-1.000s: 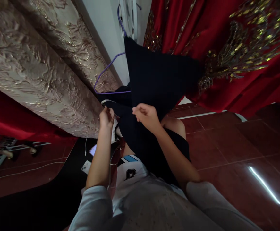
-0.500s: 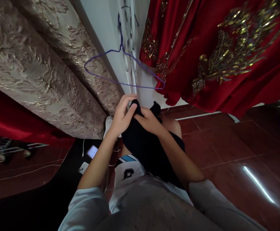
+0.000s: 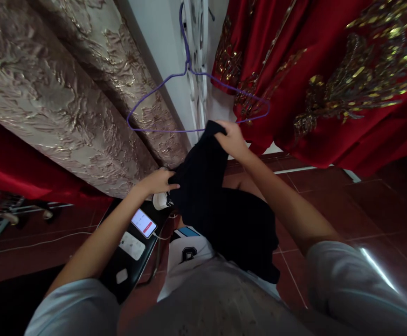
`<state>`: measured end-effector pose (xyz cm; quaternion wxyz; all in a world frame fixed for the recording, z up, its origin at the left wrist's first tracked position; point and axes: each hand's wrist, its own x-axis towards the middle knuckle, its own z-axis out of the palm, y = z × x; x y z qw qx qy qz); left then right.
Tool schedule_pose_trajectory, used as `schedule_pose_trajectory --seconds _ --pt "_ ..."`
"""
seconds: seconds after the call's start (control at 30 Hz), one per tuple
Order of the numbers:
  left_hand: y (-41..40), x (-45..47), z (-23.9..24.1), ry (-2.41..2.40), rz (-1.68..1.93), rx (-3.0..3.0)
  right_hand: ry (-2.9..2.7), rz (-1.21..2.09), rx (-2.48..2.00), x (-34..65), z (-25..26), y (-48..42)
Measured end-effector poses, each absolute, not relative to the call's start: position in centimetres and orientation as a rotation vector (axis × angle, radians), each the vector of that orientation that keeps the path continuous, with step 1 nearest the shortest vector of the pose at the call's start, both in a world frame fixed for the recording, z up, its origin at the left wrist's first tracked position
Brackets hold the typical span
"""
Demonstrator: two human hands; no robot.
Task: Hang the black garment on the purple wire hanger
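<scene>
A black garment [image 3: 203,186] is stretched between my hands and drapes over my lap; its exact kind does not show. On the left, my left hand [image 3: 159,181] is closed on one edge of it, thumb over the cloth. Higher up and to the right, my right hand [image 3: 233,139] grips the top corner. Just above hangs a purple wire hanger [image 3: 166,129], its lower bar passing behind the raised corner and my right hand. Whether cloth and hanger touch, I cannot tell.
On a dark bench at left lie a lit phone [image 3: 143,224] on a cable, a white phone-like object [image 3: 132,246] and a small white case [image 3: 121,276]. A beige textured curtain [image 3: 66,93] hangs left, a red sequinned garment [image 3: 276,93] right, with a white rack [image 3: 198,70] between.
My hands have moved apart, the left down and leftward, the right up and rightward. The bunched black garment is now spread between them. The hanger appears larger.
</scene>
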<state>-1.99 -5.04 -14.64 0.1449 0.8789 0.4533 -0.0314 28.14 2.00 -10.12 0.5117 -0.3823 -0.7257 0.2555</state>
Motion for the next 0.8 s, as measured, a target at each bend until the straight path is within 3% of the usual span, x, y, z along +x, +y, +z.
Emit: schedule_pose_trajectory --seconds 0.1,0.2,0.4,0.5,0.67,0.8 --pt "-4.1 -5.6 -13.2 1.383 0.085 2.623 -1.788 0.545 -0.953 32.5 -8.4 0.6" --pt "-3.5 -7.2 -9.4 1.448 0.607 2.703 -1.783 0.565 -1.001 34.7 -6.9 0.0" --pt "-3.2 -1.8 -1.5 1.292 1.298 2.562 -1.743 0.654 -1.012 32.5 -7.2 -1.3" --pt "-2.4 0.7 -0.1 1.318 1.347 2.538 -1.803 0.657 -0.965 32.5 -6.7 -2.5" --pt "-0.8 0.5 0.4 1.479 1.102 2.583 -1.520 0.420 -0.919 38.2 -4.2 -2.2" --pt "0.0 -0.6 0.5 1.385 1.157 2.580 -1.466 0.618 -1.028 42.7 -1.2 -1.5"
